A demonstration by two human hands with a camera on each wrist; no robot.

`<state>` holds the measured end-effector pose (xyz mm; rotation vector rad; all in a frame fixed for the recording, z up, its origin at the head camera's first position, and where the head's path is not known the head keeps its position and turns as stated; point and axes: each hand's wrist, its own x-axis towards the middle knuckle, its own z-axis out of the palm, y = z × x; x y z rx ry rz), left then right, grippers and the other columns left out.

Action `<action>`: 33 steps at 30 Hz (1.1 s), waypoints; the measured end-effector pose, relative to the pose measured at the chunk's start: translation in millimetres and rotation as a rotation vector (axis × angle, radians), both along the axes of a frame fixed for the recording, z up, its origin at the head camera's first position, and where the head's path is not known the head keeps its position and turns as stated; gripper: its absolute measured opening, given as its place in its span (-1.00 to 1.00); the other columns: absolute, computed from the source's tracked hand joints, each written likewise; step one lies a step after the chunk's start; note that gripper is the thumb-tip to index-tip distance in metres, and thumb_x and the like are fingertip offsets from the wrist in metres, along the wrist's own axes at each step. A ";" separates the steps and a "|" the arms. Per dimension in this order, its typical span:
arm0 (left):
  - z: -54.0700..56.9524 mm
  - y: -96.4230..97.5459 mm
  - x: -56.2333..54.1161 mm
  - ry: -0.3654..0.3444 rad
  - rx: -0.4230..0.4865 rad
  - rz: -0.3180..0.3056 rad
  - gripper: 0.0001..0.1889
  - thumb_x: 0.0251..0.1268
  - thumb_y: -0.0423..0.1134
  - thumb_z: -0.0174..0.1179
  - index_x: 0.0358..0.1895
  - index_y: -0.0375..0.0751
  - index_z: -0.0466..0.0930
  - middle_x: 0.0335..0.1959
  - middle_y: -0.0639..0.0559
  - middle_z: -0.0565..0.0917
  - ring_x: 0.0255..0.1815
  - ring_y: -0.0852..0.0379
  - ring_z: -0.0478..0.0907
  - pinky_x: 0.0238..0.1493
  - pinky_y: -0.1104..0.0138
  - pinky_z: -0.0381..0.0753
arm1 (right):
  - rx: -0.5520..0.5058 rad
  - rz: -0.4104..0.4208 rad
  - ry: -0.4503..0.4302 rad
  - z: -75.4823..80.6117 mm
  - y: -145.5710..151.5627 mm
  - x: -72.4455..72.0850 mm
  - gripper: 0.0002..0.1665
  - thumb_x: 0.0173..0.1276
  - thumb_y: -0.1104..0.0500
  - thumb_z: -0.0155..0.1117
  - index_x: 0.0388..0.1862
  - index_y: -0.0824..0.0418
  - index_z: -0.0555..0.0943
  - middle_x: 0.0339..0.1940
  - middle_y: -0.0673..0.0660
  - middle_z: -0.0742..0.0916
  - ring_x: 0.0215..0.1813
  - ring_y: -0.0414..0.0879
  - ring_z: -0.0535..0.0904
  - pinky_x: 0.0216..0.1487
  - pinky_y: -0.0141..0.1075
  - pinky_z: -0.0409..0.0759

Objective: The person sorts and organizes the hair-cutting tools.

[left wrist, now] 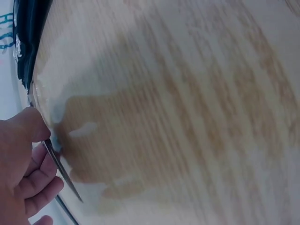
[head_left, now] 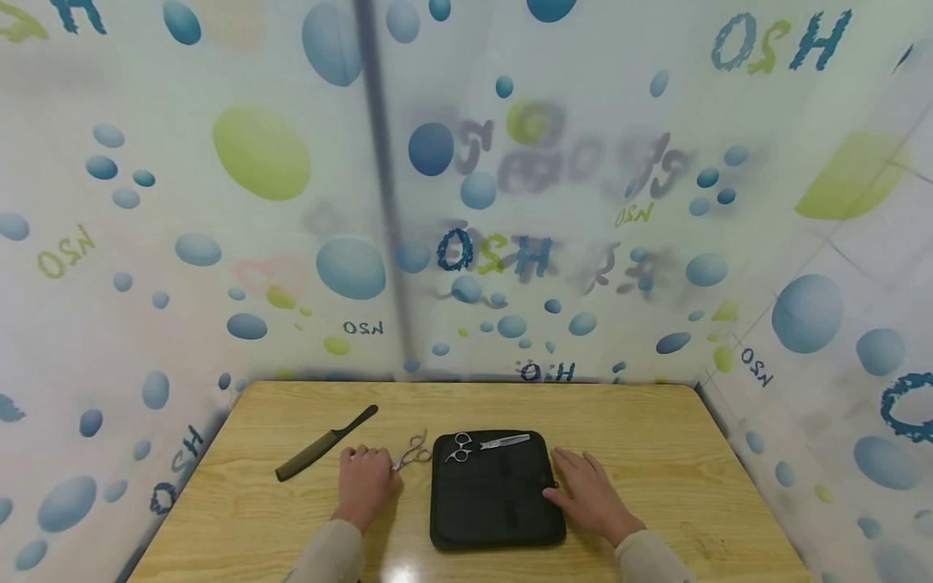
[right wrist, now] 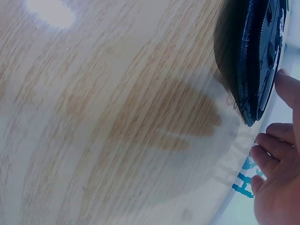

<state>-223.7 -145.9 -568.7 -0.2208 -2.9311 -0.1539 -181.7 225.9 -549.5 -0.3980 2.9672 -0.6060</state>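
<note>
In the head view my left hand (head_left: pixel 367 482) is left of a black case (head_left: pixel 496 506) and pinches a pair of silver scissors (head_left: pixel 415 452). Their finger rings point away toward the case, while a pointed blade (left wrist: pixel 65 173) extends past my thumb in the left wrist view. My right hand (head_left: pixel 592 495) is at the case's right side, fingers extended and thumb at its edge. On the case's upper part lie silver scissor handles (head_left: pixel 459 448) and a slim metal blade (head_left: pixel 504 441); a dark gap between them may be a strap.
A dark comb (head_left: pixel 321 449) with a long handle lies on the wooden table (head_left: pixel 641 429), left of my left hand. Behind the table and along its sides hang pale curtains (head_left: pixel 583 283) printed with blue and green spots.
</note>
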 end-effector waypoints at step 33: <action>4.4 -19.3 1.9 -0.016 0.111 -0.063 -0.93 -0.08 -0.29 0.30 -0.54 -0.07 0.58 -0.52 0.09 0.67 -0.31 0.04 0.54 0.12 -0.18 0.38 | 0.027 0.060 0.132 2.0 -6.6 2.7 -0.27 0.31 0.01 0.33 0.35 0.36 0.41 0.33 0.27 0.55 0.37 0.15 0.43 0.45 0.21 0.18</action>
